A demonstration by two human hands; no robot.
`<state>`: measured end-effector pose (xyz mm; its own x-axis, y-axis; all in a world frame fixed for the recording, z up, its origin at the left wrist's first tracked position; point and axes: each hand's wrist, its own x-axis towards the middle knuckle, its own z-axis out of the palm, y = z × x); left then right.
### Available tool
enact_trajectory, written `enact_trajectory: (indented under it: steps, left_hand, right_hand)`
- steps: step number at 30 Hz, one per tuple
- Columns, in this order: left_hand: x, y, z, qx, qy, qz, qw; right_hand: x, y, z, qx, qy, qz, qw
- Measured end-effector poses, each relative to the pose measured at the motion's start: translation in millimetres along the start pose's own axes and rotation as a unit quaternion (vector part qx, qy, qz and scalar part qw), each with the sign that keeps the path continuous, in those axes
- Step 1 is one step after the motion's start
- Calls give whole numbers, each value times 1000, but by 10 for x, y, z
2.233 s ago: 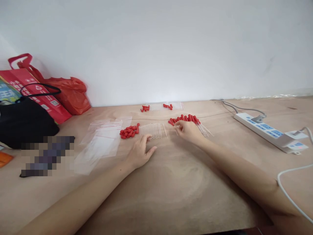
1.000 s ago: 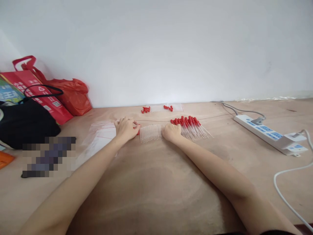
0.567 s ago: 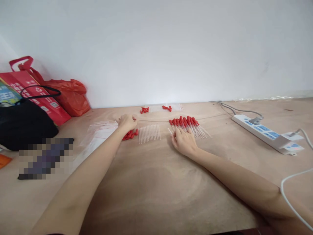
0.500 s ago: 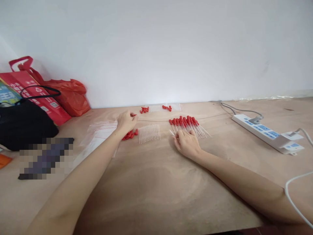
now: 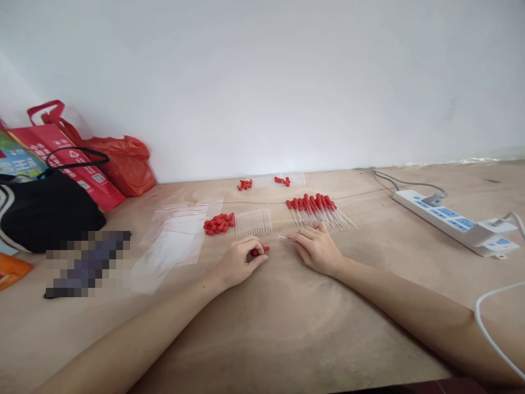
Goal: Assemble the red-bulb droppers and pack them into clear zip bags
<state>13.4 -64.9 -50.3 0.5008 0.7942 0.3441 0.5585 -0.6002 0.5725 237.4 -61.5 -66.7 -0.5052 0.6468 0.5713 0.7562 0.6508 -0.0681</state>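
Note:
My left hand [image 5: 241,262] is closed on a red rubber dropper bulb [image 5: 262,250], its narrow end pointing right. Facing it across a small gap, my right hand [image 5: 315,249] pinches a thin clear dropper tube [image 5: 282,237] whose tip sticks out to the left. A row of clear tubes [image 5: 253,221] lies just beyond my left hand. Beside that row is a pile of loose red bulbs [image 5: 219,224]. Behind my right hand, several assembled droppers [image 5: 314,205] lie side by side, red bulbs at the far end.
Clear plastic bags [image 5: 172,241] lie flat on the left of the wooden table [image 5: 262,339]. More red bulbs [image 5: 245,185] rest on another clear bag [image 5: 263,181] by the wall. A white power strip [image 5: 451,223] with cables is at right; bags [image 5: 127,164] stand at far left.
My left hand has come toward me and right with a red bulb, uncovering the bulb pile. My right hand has moved slightly nearer, still pinching the tube.

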Motion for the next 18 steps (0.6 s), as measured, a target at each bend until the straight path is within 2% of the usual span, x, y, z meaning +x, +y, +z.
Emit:
enact_trajectory:
  steps: [4,10,18]
  left_hand:
    - [3,-55,25,-4,27,-29,999]
    - [0,-49,32,40,33,32,998]
    - [12,-28,49,50,33,56,997]
  right_hand:
    - [10,-33,-13,19,-7,-32,999]
    - [17,-66,-6,22,-5,-51,998]
    - [37,-107,13,32,8,-51,998]
